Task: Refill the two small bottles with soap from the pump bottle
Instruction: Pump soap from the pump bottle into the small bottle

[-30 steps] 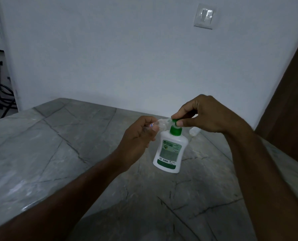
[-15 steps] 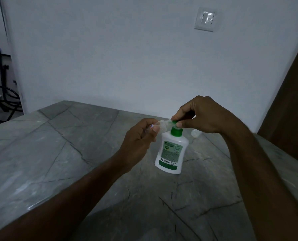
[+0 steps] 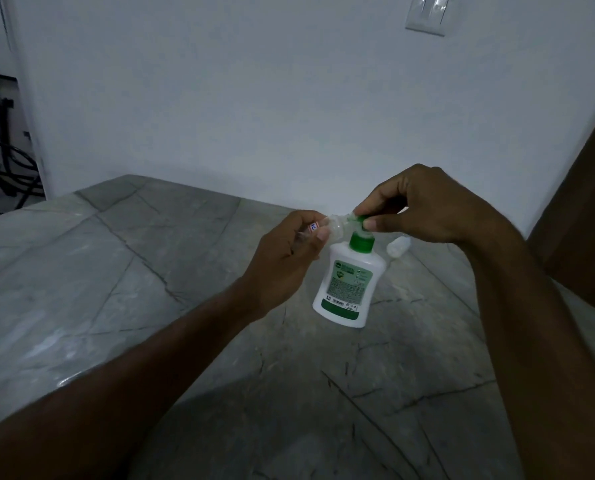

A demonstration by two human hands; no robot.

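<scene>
A white pump bottle (image 3: 349, 284) with a green pump head and green label stands upright on the grey stone counter (image 3: 116, 278). My right hand (image 3: 417, 206) grips the green pump head from above, thumb and fingers curled round it. My left hand (image 3: 285, 258) holds a small clear bottle (image 3: 334, 226) tilted on its side, its mouth right at the pump's nozzle. A second small clear bottle (image 3: 397, 246) lies on the counter just behind and to the right of the pump bottle, partly hidden by my right wrist.
The counter runs back to a white wall with a light switch (image 3: 426, 15) high on the right. A dark wooden panel (image 3: 587, 209) borders the right side. Black metal stands and cables (image 3: 1, 164) sit beyond the counter's left end.
Both hands and the bottles keep the same hold. The view has tilted down a little; the pump head looks slightly lower under my right hand.
</scene>
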